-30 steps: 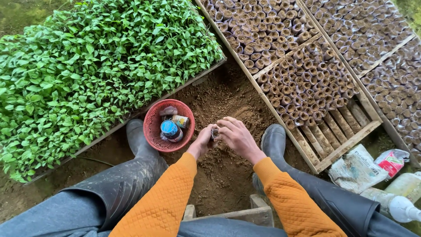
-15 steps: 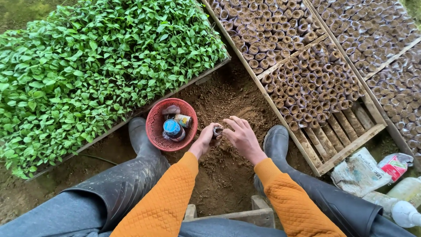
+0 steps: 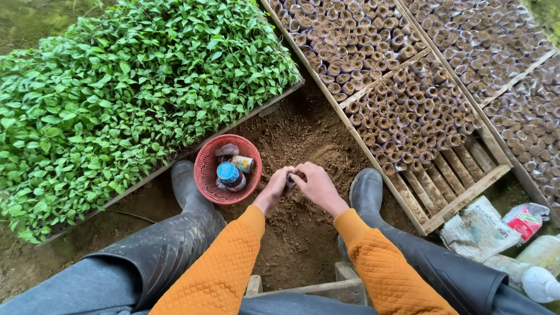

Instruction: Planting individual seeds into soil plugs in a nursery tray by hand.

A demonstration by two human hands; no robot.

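Since a second ago the two hands have drawn a little closer together over the loose soil, and the view has slid slightly, so the red basket now sits more squarely between the left boot and the hands. The left hand point(image 3: 275, 188) and the right hand point(image 3: 317, 185) meet fingertip to fingertip around a small dark pot point(image 3: 290, 181), pinched between them just above the soil patch point(image 3: 303, 146). Only a sliver of that pot shows; its shape and what is in it are hidden by the fingers. Both hands are curled narrow, closed on it.

Just left of the left hand, touching the left boot point(image 3: 185, 185), stands the red mesh basket point(image 3: 205, 175), holding a round blue-lidded container point(image 3: 228, 173) and a few small packets that are too jumbled to tell apart. The right boot point(image 3: 366, 192) stands beside the wooden tray point(image 3: 461, 195) of small soil-filled pots, whose near corner has bare slats. More such trays run off the top and right edges of the view.

To the left a dense bed of green seedlings point(image 3: 116, 99) covers its tray, so only the tray's front edge shows, and the bed is cut off at the left. At lower right lie a crumpled white bag point(image 3: 475, 230), a red-and-white packet point(image 3: 525, 219) and a pale plastic bottle point(image 3: 539, 280), partly cut off by the frame. Orange sleeves and dark trouser legs fill the bottom, and a wooden stool edge peeks between the knees
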